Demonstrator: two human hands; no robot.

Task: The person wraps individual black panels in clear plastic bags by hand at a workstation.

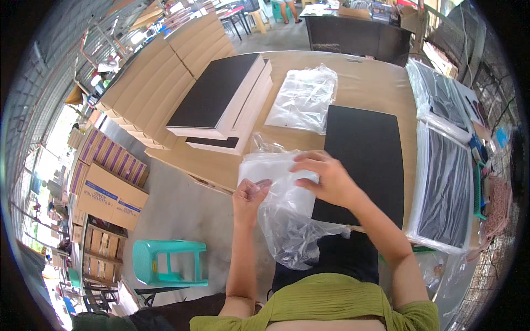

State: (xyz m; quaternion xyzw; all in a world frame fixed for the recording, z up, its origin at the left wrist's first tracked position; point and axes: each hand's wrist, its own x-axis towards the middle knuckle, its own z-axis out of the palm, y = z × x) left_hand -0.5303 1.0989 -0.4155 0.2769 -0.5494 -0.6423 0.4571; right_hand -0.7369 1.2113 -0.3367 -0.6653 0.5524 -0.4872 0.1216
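A stack of clear plastic bags (270, 168) lies at the table's near edge, its loose end hanging down toward my lap. My left hand (251, 198) is closed in a pinch on a crumpled bit of a plastic bag (290, 226) at the stack's left side. Over the stack's right side hovers my right hand (326, 179), its fingers bent and apart with nothing visible between them; whether the fingertips touch the plastic I cannot tell. Just right of the bags, partly behind my right hand and forearm, a black board (364, 154) lies flat on the table.
Black boards with white edges (215, 94) are stacked at the left. Another pile of clear bags (303, 96) lies farther back. Plastic-wrapped black boards (441, 187) line the right edge. Tall brown stacks (160, 71) stand far left. A green stool (168, 262) stands on the floor.
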